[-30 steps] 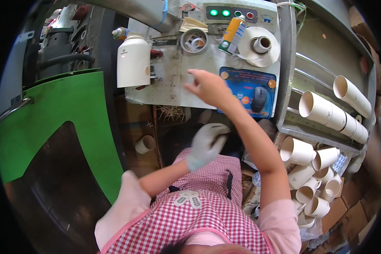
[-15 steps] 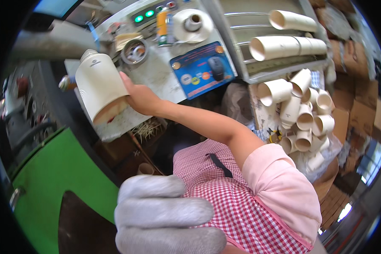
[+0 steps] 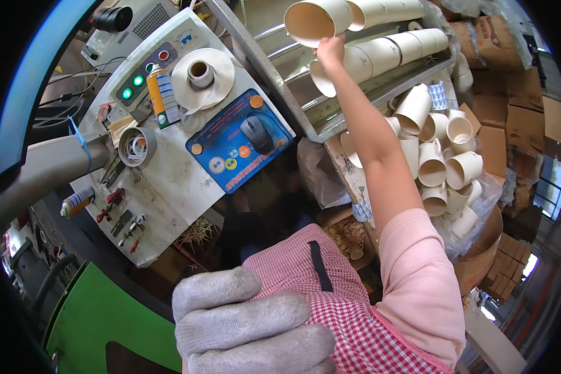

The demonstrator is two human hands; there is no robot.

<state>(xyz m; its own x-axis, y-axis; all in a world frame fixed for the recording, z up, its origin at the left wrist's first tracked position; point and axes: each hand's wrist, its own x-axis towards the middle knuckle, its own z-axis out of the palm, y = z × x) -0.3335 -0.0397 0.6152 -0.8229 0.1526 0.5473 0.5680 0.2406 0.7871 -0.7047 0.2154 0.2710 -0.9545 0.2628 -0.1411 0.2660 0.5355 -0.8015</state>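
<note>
My right hand (image 3: 330, 53) is stretched far up toward twelve o'clock, bare, its fingers closed on the rim of a cream paper cup (image 3: 310, 20) that lies on its side with the mouth facing me. The cup is at the near end of a row of nested cups (image 3: 393, 37) resting on a sloped metal rack (image 3: 305, 106). My left hand (image 3: 249, 330) is at six o'clock, close under the camera, in a grey knit glove, fingers curled loosely together with nothing visible in them; whether the palm holds anything I cannot tell. The two hands are well apart.

At three o'clock, below the rack, loose cups (image 3: 445, 165) are heaped in a clear bag. At ten o'clock stands a white control desk (image 3: 168, 181) carrying a blue mouse pad (image 3: 230, 156) with a dark mouse (image 3: 255, 134) on it, a roll of white tape (image 3: 201, 75), an upright spray can (image 3: 163, 96) just beside the tape, and a second can (image 3: 76, 202) lying near the desk's left edge. A green panel (image 3: 106, 318) fills the corner at seven o'clock.
</note>
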